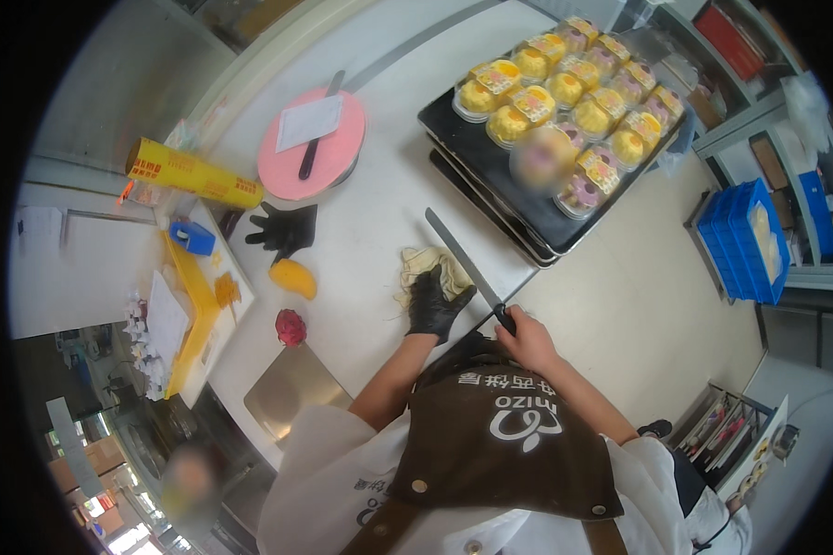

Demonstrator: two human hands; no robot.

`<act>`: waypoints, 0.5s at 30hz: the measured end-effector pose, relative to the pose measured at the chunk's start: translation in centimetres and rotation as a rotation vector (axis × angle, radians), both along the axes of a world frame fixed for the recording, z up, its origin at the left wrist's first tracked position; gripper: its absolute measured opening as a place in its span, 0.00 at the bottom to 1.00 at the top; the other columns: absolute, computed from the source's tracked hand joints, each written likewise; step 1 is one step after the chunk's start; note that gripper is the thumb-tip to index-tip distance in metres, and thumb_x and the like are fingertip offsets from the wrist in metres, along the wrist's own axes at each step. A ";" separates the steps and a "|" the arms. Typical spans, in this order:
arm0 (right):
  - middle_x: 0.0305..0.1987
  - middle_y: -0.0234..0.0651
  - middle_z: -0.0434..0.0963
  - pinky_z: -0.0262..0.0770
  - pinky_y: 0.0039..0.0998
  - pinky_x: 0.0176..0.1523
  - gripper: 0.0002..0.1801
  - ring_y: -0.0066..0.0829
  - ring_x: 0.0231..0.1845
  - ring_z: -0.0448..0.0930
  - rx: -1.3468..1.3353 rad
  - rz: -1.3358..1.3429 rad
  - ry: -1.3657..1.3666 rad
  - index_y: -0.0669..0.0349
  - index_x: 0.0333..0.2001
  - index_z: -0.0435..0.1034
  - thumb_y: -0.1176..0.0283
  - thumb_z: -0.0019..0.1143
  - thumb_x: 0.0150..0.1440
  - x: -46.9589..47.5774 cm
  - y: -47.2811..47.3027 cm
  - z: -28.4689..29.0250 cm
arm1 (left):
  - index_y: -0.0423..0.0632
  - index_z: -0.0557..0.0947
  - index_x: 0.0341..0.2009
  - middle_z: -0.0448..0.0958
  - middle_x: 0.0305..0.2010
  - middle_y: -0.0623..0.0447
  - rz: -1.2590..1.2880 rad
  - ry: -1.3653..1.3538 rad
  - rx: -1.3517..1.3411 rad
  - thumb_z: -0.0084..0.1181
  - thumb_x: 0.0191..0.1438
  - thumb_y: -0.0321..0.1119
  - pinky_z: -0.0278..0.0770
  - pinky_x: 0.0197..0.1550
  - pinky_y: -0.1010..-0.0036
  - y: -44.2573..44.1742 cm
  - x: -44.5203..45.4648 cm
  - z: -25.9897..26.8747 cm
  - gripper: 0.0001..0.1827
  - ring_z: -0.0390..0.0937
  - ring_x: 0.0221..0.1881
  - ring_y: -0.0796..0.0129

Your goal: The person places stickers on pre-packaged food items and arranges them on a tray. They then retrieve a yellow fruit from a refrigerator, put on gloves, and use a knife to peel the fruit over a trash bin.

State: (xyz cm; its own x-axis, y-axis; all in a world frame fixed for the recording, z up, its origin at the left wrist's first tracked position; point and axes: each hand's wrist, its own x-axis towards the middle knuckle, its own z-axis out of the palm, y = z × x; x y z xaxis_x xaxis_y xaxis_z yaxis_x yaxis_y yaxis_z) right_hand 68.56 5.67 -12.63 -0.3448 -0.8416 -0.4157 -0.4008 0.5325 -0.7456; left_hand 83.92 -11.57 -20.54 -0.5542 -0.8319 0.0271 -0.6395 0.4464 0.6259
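My right hand (529, 338), bare, is closed around the black handle of a long serrated knife (464, 260), whose blade points away to the upper left. Beside the blade, my left hand (436, 305) in a black glove rests on a crumpled pale cloth (434, 267) on the white worktop (361, 277). Left of the cloth lie a yellow mango (293, 279) and a red dragon fruit (291, 327). A loose black glove (286, 231) lies just beyond the mango. Whether my left fingers pinch the cloth cannot be told.
Stacked black trays (451, 139) hold several domed cake packs (514, 123) at the right. A pink turntable (271, 170) carries a paper and a spatula. A yellow film roll (194, 173), a metal plate (295, 395) and blue crates (725, 243) stand around; another person is partly visible lower right.
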 end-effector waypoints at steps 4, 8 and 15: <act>0.36 0.54 0.79 0.74 0.48 0.43 0.19 0.58 0.40 0.80 -0.011 0.022 0.000 0.61 0.50 0.66 0.61 0.57 0.61 -0.9 -1.1 0.0 | 0.41 0.77 0.55 0.77 0.52 0.39 0.023 -0.113 -0.048 0.64 0.55 0.44 0.74 0.54 0.57 -1.2 -0.3 -3.2 0.28 0.76 0.53 0.48; 0.35 0.56 0.79 0.74 0.50 0.43 0.21 0.60 0.40 0.79 -0.039 0.024 -0.010 0.63 0.51 0.64 0.60 0.57 0.62 -2.0 -1.7 -0.1 | 0.42 0.76 0.57 0.78 0.54 0.45 0.211 0.278 0.696 0.61 0.58 0.38 0.78 0.51 0.66 -2.3 1.4 0.8 0.24 0.79 0.51 0.61; 0.37 0.59 0.78 0.73 0.52 0.45 0.21 0.60 0.42 0.78 -0.151 0.342 -0.044 0.67 0.51 0.62 0.64 0.52 0.61 2.5 -4.8 0.3 | 0.46 0.75 0.59 0.80 0.51 0.53 0.476 0.690 1.195 0.59 0.63 0.42 0.79 0.47 0.72 3.2 2.6 8.4 0.23 0.80 0.48 0.67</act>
